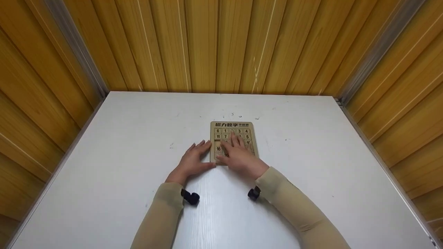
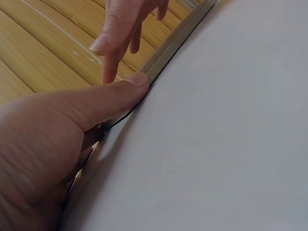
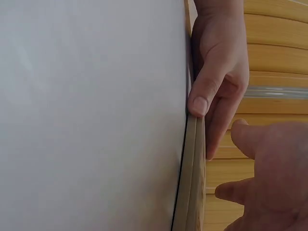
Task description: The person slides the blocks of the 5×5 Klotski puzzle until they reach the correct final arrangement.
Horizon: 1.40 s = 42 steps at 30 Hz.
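Note:
A wooden number sliding puzzle [image 1: 232,125] lies flat on the white table, with dark printed characters along its far edge and numbered square tiles below. There is a gap in the left column, below the 11 tile. My left hand [image 1: 193,160] rests at the puzzle's near left corner, thumb on the near edge, straight fingers along the left side. Over the tiles spreads my right hand [image 1: 240,157], its fingertips close on them, hiding much of the middle and lower right. In the right wrist view the left thumb [image 3: 199,106] presses against the puzzle's edge [image 3: 190,168].
The white table [image 1: 121,138] extends around the puzzle, with small dark marks on its surface. Yellow wood-patterned walls [image 1: 221,45] enclose its far side and both sides. Small black wrist cameras [image 1: 191,197] sit at both sleeve cuffs.

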Each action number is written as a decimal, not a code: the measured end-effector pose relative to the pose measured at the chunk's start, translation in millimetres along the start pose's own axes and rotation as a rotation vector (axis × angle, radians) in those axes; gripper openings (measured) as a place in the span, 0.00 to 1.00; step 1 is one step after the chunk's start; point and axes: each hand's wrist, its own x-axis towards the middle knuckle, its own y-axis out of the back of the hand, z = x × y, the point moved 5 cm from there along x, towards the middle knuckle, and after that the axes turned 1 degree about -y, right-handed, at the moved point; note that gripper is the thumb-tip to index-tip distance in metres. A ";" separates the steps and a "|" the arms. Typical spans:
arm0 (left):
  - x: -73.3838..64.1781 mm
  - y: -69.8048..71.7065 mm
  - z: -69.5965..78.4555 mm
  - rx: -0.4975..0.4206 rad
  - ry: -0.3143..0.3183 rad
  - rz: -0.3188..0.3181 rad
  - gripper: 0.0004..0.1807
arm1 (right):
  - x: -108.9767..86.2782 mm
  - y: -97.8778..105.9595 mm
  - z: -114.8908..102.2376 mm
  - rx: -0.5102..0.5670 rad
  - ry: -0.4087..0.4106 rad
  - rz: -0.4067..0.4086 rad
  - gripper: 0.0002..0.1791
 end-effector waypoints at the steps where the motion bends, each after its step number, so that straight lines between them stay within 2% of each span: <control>1: -0.2 0.0 0.0 0.002 0.001 -0.001 0.49 | 4.6 0.8 1.4 0.000 -0.010 0.005 0.43; 6: -0.1 -0.3 0.0 0.009 0.006 -0.009 0.49 | 27.3 1.6 6.3 -0.020 -0.039 0.027 0.41; 10: 0.6 -0.3 -0.7 0.013 0.008 -0.009 0.49 | 36.2 -0.7 8.1 -0.018 -0.043 0.029 0.41; 14: 0.3 0.0 -0.9 0.008 0.004 -0.004 0.49 | 35.4 -2.2 7.6 -0.025 -0.036 0.028 0.41; 21: -1.5 0.5 -0.1 -0.005 -0.010 0.004 0.49 | 22.3 -4.3 3.0 -0.082 -0.009 0.021 0.41; 29: 0.3 0.5 0.0 -0.003 -0.026 0.011 0.48 | 10.1 -5.1 0.5 -0.083 0.007 -0.001 0.42; 34: 1.1 -0.9 -1.3 0.007 -0.004 0.003 0.48 | 15.3 0.7 2.3 -0.057 0.011 0.013 0.42; 42: 0.3 -2.0 -1.8 -0.007 0.051 -0.009 0.49 | 40.2 8.7 6.8 -0.024 -0.035 0.029 0.44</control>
